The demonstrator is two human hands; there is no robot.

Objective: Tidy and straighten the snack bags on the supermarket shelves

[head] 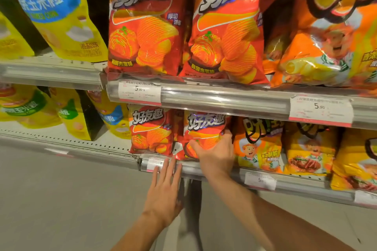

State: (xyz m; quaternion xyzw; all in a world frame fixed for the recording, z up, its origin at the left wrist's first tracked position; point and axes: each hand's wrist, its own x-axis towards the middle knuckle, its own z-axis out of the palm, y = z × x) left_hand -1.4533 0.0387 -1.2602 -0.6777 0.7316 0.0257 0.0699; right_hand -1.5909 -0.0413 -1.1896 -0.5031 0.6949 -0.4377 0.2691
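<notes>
On lower shelf, right hand [214, 154] grips red chip bag [204, 128]; left hand [165, 191] flat, empty below.

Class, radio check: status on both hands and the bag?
Right hand grips red chip bag, lower shelf. Left hand open, fingertips at price rail. Nothing in the way.
</notes>
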